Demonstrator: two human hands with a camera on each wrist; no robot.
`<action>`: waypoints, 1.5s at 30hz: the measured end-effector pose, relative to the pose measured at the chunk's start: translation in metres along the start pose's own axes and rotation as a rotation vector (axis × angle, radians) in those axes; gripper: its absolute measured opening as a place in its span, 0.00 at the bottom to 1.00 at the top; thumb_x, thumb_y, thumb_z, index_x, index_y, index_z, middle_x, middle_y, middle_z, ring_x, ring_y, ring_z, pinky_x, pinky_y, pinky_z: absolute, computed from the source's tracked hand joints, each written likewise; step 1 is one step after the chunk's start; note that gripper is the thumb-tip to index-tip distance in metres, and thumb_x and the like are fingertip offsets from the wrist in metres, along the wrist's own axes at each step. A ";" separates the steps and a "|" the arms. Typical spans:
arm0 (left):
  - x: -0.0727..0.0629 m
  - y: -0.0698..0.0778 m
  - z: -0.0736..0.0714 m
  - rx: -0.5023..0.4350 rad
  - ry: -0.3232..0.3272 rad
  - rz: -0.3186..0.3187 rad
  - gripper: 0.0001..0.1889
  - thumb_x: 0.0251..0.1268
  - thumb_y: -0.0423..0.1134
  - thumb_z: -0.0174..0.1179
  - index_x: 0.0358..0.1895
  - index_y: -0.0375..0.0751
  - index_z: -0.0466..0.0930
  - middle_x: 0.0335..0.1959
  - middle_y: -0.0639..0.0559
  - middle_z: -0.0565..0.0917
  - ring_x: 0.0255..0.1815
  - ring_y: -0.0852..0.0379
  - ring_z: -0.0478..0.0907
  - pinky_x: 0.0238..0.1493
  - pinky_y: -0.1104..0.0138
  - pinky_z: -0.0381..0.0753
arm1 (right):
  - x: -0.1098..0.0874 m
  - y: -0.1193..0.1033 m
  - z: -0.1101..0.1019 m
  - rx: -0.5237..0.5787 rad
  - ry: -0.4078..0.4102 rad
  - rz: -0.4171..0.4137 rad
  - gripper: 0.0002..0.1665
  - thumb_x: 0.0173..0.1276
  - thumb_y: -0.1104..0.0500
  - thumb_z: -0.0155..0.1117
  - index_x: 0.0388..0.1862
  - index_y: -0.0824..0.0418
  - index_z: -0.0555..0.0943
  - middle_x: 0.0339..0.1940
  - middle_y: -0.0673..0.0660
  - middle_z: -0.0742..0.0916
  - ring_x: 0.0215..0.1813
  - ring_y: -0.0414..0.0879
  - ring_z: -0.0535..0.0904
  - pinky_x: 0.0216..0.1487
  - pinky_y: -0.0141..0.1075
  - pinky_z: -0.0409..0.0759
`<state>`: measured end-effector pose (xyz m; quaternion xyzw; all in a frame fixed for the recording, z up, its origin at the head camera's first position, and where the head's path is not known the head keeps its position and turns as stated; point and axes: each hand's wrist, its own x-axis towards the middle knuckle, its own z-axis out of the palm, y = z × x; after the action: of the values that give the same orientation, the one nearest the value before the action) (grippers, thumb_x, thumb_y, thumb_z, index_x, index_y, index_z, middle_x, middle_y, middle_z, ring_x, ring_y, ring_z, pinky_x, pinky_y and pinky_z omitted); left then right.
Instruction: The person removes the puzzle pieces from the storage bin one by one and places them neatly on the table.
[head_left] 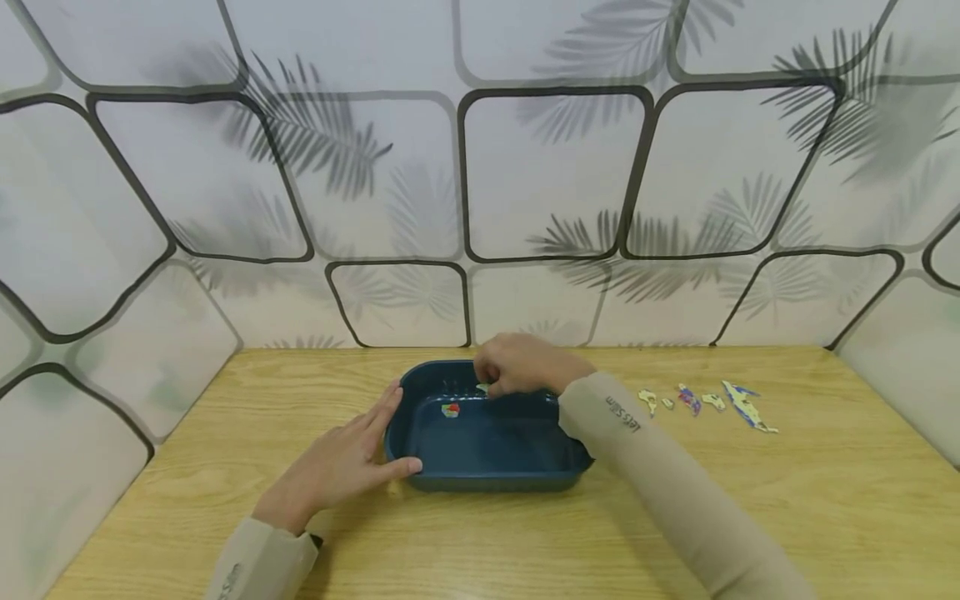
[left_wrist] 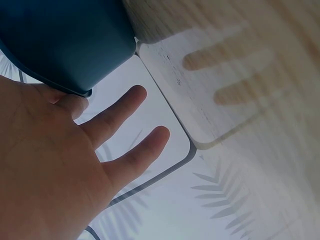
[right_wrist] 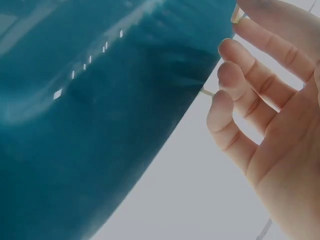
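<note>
A dark blue rectangular tray (head_left: 495,481) with rounded corners sits on the table. My left hand (head_left: 348,458) rests against its left end, thumb on the front rim and fingers straight along the side. In the left wrist view two fingers (left_wrist: 120,112) are spread apart, off the tray. Over the tray's back wall, my right hand (head_left: 517,364) pinches a small pale flat piece (right_wrist: 236,14) between thumb and index finger; the other fingers curl loosely. A small green and red piece (head_left: 450,410) lies inside the tray, towards the left.
Right of the tray, several flat irregular pieces lie in a row on the wooden table (head_left: 750,517), including a red and blue piece (head_left: 689,400) and a long cream and blue piece (head_left: 746,407). A patterned wall (head_left: 540,308) stands along the table's back edge.
</note>
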<state>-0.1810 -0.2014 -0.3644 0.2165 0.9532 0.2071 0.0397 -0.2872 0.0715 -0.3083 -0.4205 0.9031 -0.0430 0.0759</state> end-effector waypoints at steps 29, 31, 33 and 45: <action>-0.001 0.000 0.000 -0.004 -0.015 -0.005 0.52 0.70 0.67 0.56 0.83 0.40 0.42 0.83 0.45 0.45 0.71 0.35 0.67 0.61 0.40 0.71 | -0.059 0.040 -0.020 -0.116 0.113 -0.015 0.06 0.62 0.58 0.78 0.34 0.56 0.87 0.35 0.51 0.81 0.41 0.48 0.74 0.47 0.45 0.77; -0.001 0.000 0.000 -0.002 -0.011 -0.003 0.52 0.70 0.66 0.56 0.83 0.40 0.42 0.83 0.46 0.46 0.72 0.34 0.67 0.62 0.39 0.71 | -0.064 0.045 -0.020 -0.115 0.121 -0.013 0.06 0.62 0.59 0.78 0.34 0.57 0.87 0.35 0.52 0.81 0.40 0.48 0.73 0.45 0.45 0.77; -0.001 0.000 0.000 -0.003 -0.009 -0.001 0.52 0.70 0.66 0.56 0.83 0.39 0.42 0.83 0.46 0.45 0.73 0.34 0.65 0.62 0.39 0.70 | -0.069 0.050 -0.020 -0.112 0.126 -0.009 0.06 0.62 0.59 0.78 0.34 0.57 0.87 0.35 0.53 0.82 0.40 0.48 0.74 0.44 0.44 0.77; 0.000 -0.001 0.000 0.000 -0.011 -0.002 0.52 0.70 0.66 0.56 0.83 0.38 0.42 0.84 0.47 0.44 0.73 0.35 0.64 0.62 0.39 0.70 | -0.106 0.077 -0.020 -0.103 0.167 0.036 0.06 0.62 0.59 0.77 0.32 0.58 0.86 0.34 0.51 0.81 0.41 0.50 0.77 0.45 0.49 0.78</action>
<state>-0.1809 -0.2023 -0.3652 0.2168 0.9532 0.2056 0.0451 -0.2818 0.2021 -0.2884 -0.4024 0.9148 -0.0300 -0.0208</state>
